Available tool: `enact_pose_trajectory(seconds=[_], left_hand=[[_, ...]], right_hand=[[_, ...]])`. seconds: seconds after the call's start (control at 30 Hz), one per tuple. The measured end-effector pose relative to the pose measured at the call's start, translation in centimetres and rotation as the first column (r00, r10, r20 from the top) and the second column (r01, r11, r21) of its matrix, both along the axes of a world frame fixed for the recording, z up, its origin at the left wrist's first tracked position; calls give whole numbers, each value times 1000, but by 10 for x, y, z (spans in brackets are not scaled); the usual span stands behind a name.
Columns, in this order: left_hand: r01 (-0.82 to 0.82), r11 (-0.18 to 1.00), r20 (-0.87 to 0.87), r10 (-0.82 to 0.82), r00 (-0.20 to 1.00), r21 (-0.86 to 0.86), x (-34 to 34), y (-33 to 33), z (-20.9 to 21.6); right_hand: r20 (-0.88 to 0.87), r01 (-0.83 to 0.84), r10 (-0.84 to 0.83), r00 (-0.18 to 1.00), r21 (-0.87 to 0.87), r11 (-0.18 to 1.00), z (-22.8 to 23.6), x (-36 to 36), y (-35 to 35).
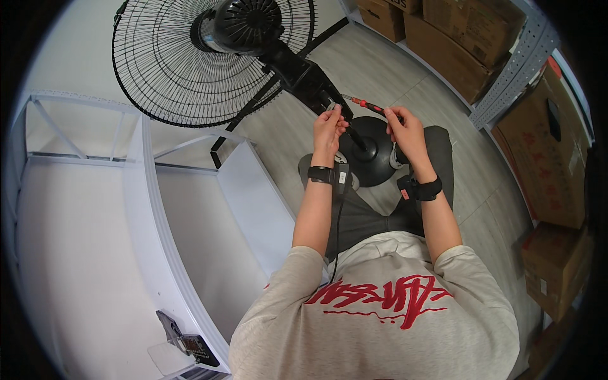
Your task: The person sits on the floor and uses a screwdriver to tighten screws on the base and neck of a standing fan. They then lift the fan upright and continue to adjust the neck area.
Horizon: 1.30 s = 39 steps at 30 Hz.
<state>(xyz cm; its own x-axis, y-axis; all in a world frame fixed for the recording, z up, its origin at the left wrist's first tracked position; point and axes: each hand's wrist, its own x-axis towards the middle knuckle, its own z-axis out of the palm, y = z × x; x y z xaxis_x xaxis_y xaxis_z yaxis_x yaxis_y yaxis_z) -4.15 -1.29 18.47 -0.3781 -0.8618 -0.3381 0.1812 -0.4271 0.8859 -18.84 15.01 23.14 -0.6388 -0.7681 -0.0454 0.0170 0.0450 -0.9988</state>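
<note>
Left hand pinching small piece, type unclear, near fan neck; right hand pinching screwdriver by handle end, likely for reach.

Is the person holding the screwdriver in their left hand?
No, the screwdriver sits in the grip of the right hand.

Both bare forearms extend forward; the bare left grip pinches thumb to fingers, the bare right grip curls closed, angled inward.
</note>
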Motion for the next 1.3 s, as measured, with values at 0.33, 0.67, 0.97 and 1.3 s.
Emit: enact_pose_trajectory(seconds=[0.33, 0.67, 0.97, 1.3], left_hand=[[-39, 985, -65, 51, 997, 167, 8, -3, -13], [-40, 984, -230, 80, 970, 173, 6, -3, -18], [51, 997, -272, -33, 962, 60, 9, 1, -4], [-52, 999, -331, 45, 943, -13, 9, 0, -1]], right_hand=[[15, -25, 25, 1000, 23, 999, -4, 0, 2], [8, -51, 51, 999, 55, 997, -7, 0, 1], [23, -72, 71, 997, 70, 995, 3, 3, 3], [4, -105, 105, 994, 66, 992, 9, 2, 6]])
